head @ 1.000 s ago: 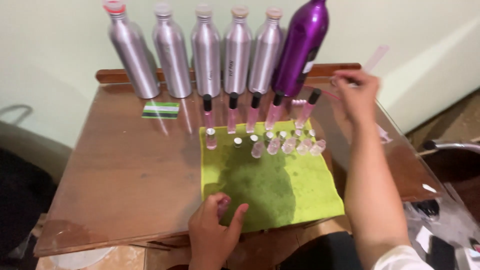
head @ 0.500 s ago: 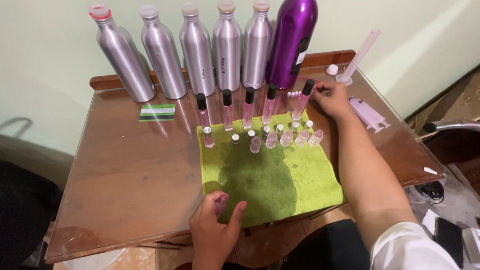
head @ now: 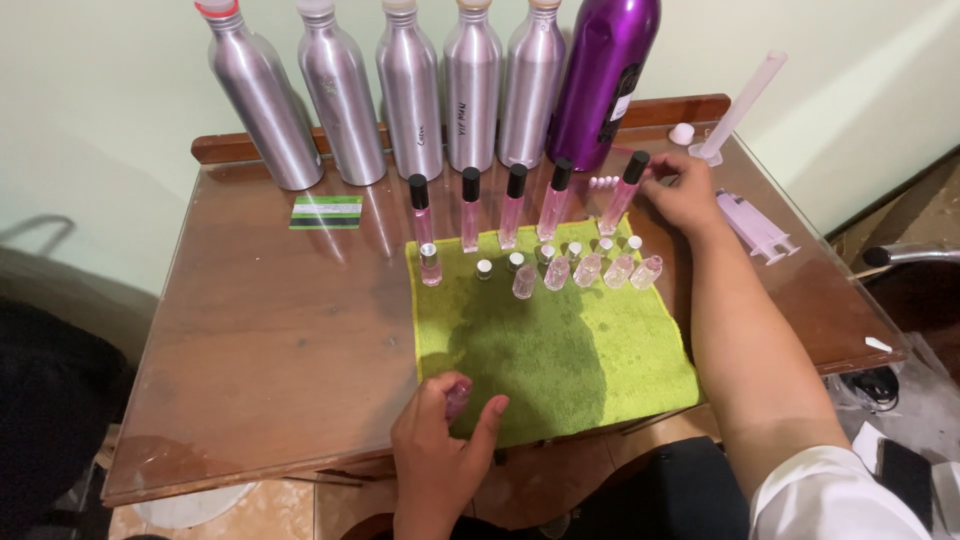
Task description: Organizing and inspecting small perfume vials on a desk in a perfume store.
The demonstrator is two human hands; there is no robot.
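Observation:
My left hand (head: 440,440) rests at the near edge of a green cloth (head: 560,350) and is closed around a small pink vial (head: 458,397). My right hand (head: 685,190) reaches to the far right of the cloth, fingers pinched beside the rightmost tall pink vial with a black cap (head: 625,192). Several such capped vials (head: 470,208) stand in a row along the cloth's far edge. In front of them stand several small clear bottles (head: 557,271) and loose white caps (head: 484,267).
Several silver aluminium bottles (head: 412,90) and a purple bottle (head: 602,75) line the back of the brown table (head: 260,330). A green striped card (head: 326,212) lies left. Syringes (head: 755,222) and a measuring cylinder (head: 735,108) lie right. The wall is close behind.
My right hand came down from above the table to the rightmost capped vial. The syringes it left lie on the table's right side. My left hand stayed at the cloth's near edge.

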